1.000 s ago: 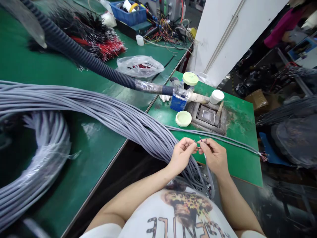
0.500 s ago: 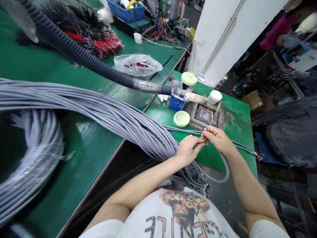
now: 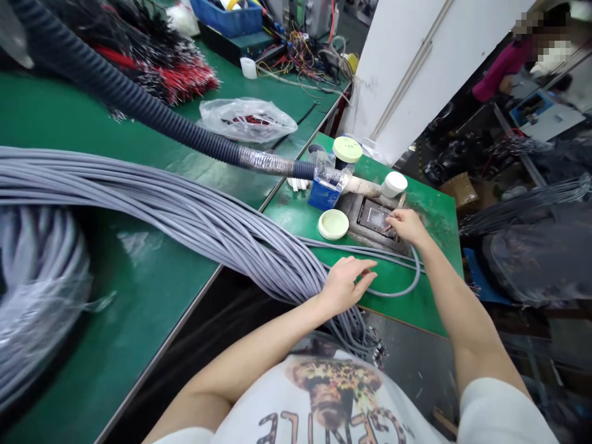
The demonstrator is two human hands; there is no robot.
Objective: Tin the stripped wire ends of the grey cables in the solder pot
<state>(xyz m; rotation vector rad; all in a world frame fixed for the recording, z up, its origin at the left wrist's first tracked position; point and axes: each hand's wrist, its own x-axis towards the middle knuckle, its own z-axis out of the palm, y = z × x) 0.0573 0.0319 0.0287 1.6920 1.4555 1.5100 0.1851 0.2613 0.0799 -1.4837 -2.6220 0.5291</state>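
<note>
My right hand (image 3: 409, 226) pinches the end of a grey cable (image 3: 398, 292) at the right side of a square solder pot (image 3: 357, 228). Thin wires at its fingertips hang over the pot's shiny surface. From this hand the cable loops down and back to the left across the green table. My left hand (image 3: 345, 283) is apart from it, fingers and thumb spread, holding nothing. It hovers by the thick bundle of grey cables (image 3: 231, 222), whose stripped ends (image 3: 377, 351) hang near my shirt.
A ribbed hose (image 3: 176, 126) with a pale nozzle reaches over to the pot. Around it stand a pale green lid (image 3: 333, 224), a blue box (image 3: 324, 192), a yellow-lidded jar (image 3: 346, 150) and a white tub (image 3: 394, 184). A coiled cable bundle (image 3: 41, 320) lies left. A person (image 3: 502, 68) is in the background.
My right hand has moved up and away from my left hand, carrying the cable end to the solder pot. The left hand has let go, its fingers now spread.
</note>
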